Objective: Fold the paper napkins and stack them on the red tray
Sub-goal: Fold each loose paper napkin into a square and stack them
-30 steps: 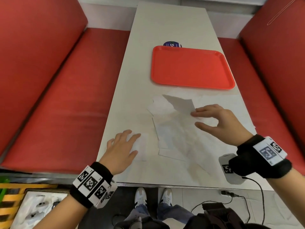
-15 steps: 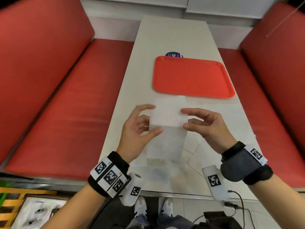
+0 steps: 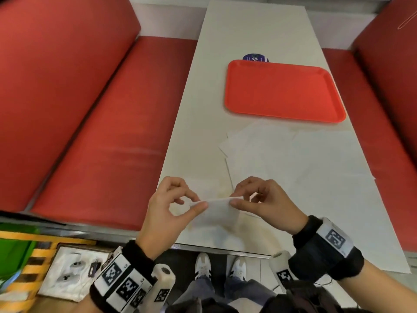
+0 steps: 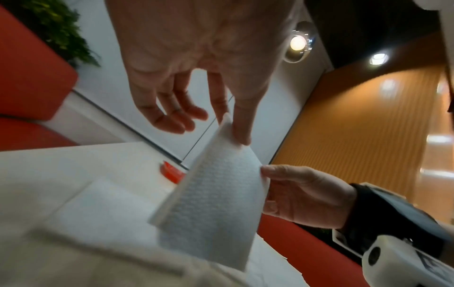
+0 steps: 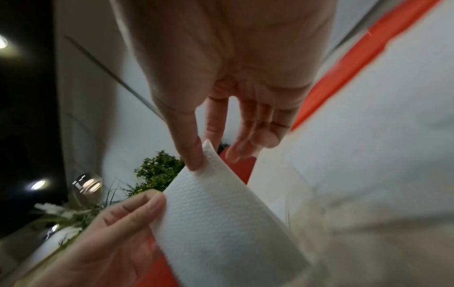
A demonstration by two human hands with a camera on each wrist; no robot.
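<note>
The long white rectangular table (image 3: 255, 30) runs between two red padded benches (image 3: 97, 123). The flat red plastic tray (image 3: 282, 91) lies on the table's far half and holds no napkins. A round dark-blue sticker (image 3: 255, 57) shows just past the tray's far edge. Between the tray and you, several unfolded white paper napkins (image 3: 293, 159) lie spread and overlapping on the tabletop.

You hold one white embossed paper napkin (image 3: 216, 211) above the near end of the table, well short of the tray. Your left hand (image 3: 167, 213) pinches its left top corner between thumb and forefinger, the other fingers loosely curled and free. Your right hand (image 3: 266, 204) pinches the right top corner the same way. The left wrist view shows two layers meeting at the upper edge, so the sheet appears to be doubled over.

Step in hand, by judgement: the first fold of the first napkin. Next, align the two edges, lay the napkin flat, press the crease, and fold again if required. Then carry it forward and set it on the tray. Keep the pinch light; thin paper is likely to tear or slip askew.
</note>
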